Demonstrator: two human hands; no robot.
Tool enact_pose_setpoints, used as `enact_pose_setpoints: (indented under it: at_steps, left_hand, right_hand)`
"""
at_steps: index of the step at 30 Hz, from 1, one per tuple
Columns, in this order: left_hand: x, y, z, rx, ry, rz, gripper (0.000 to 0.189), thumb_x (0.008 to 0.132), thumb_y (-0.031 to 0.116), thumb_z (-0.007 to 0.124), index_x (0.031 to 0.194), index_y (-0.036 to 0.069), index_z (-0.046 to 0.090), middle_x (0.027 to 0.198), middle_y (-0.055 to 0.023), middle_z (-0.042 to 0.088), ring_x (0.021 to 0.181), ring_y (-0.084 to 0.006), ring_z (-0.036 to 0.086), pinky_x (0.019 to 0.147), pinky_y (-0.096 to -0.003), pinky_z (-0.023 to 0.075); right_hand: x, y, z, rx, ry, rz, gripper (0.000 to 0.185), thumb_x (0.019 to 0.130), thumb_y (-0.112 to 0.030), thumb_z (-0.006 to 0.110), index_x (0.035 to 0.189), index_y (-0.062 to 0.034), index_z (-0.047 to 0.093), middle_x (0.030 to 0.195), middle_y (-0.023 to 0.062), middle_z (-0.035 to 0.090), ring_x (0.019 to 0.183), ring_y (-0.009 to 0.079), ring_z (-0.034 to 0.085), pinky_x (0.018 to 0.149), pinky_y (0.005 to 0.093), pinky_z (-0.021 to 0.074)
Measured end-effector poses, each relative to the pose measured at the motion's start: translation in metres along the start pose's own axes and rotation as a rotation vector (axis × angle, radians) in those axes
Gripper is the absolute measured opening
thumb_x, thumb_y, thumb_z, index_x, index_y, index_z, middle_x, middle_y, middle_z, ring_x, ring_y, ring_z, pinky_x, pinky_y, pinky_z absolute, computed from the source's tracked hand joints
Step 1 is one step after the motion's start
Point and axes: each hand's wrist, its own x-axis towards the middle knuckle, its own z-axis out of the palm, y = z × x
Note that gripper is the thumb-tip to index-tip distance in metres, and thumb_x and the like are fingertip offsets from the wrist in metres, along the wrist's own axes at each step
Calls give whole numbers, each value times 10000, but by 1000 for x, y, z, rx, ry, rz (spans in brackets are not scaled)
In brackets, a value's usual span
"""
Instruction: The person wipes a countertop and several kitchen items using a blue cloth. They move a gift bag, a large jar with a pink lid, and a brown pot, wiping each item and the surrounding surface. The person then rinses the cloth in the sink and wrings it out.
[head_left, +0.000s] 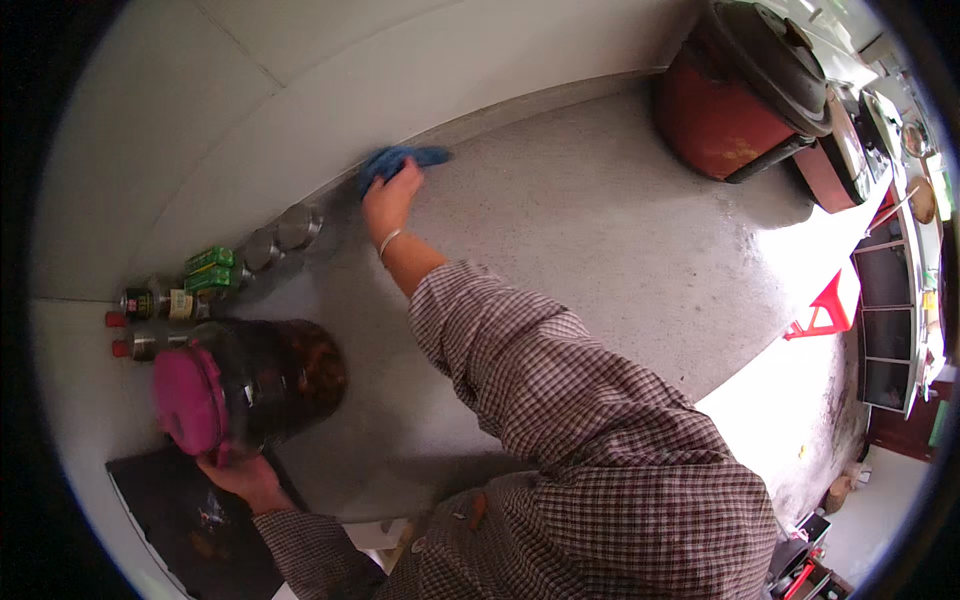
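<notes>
My right hand (391, 196) presses a blue cloth (391, 163) onto the grey countertop (570, 217), where it meets the white wall. A silvery bangle circles that wrist. At the left, my left hand (246, 481) grips a large clear jar (274, 379) near its pink lid (187, 401). Dark liquid and brownish pieces show inside the jar. The fingers of this hand are slightly blurred and partly hidden at the lid's rim.
Against the wall stand glass jars (298, 226), green boxes (210, 268) and red-capped bottles (154, 343). A black panel (199, 517) lies at lower left. A red lidded pot (724, 112) sits at the counter's far right. Beyond the edge is a red plastic stool (829, 311).
</notes>
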Motion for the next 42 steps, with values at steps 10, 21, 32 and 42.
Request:
enact_pose_setpoints:
  at_steps: [10, 21, 32, 42]
  left_hand:
    - [4, -4, -15, -133, -79, -86, 471, 980, 371, 481, 1316, 49, 550, 1307, -89, 581, 1184, -259, 555, 997, -387, 454]
    - [4, -6, -11, -171, -104, -86, 496, 980, 390, 474, 1341, 54, 526, 1328, -94, 554, 1206, -282, 524, 1034, -428, 418]
    - [27, -3, 5, -89, -313, -84, 566, 954, 400, 529, 1389, 40, 489, 1365, -104, 532, 1253, -293, 496, 1076, -448, 379]
    - [-21, -7, 24, -215, -362, -198, 548, 920, 331, 550, 1388, 54, 487, 1354, -87, 562, 1209, -275, 537, 1071, -435, 377]
  right_hand:
    - [206, 31, -120, -821, 40, -223, 262, 983, -156, 503, 1130, 36, 606, 1167, 200, 639, 1080, 325, 619, 900, 422, 489]
    - [98, 12, -116, -1283, 202, -568, 445, 939, -244, 524, 1278, 44, 525, 1269, 203, 540, 1153, 363, 547, 948, 511, 439]
    - [-66, -2, -178, -864, -1150, -1072, 432, 796, -226, 723, 1213, -149, 641, 1285, 81, 573, 1268, 288, 480, 1081, 447, 364]
    - [-45, -11, -344, -1129, -559, -882, 344, 723, 8, 567, 1034, -102, 661, 1190, 78, 649, 1079, 310, 600, 891, 483, 427]
